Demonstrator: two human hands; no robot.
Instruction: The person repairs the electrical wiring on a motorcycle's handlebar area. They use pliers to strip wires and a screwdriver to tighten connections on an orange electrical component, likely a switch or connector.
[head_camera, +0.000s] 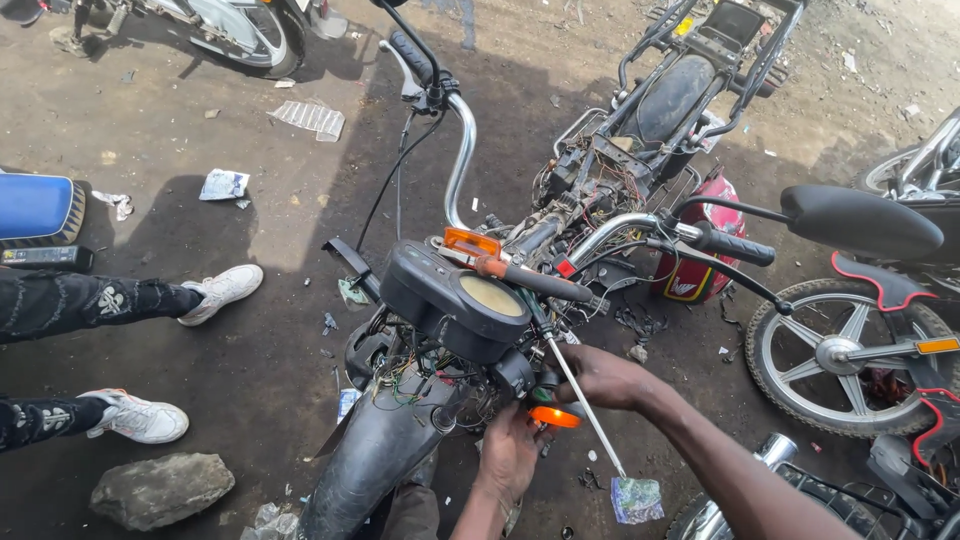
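Observation:
A stripped motorcycle (600, 170) stands in front of me with its seat and tank off and wiring bare. Its black instrument cluster (455, 300) tilts at the front above the black front fender (375, 455). My left hand (510, 450) is closed on an orange turn signal (555, 417) below the cluster. My right hand (605, 378) grips the same spot from the right, its fingers curled by the signal's mount. A long screwdriver (585, 410) with a dark handle slants down past my right hand. A second orange turn signal (472, 241) sits on the left of the cluster.
A seated person's legs in black trousers and white sneakers (222, 291) stretch in from the left. A grey rock (160, 488) lies at bottom left. Another motorcycle's wheel (850, 355) and black mirror (860, 220) are close on the right. A red tank (700, 270) rests on the dirt.

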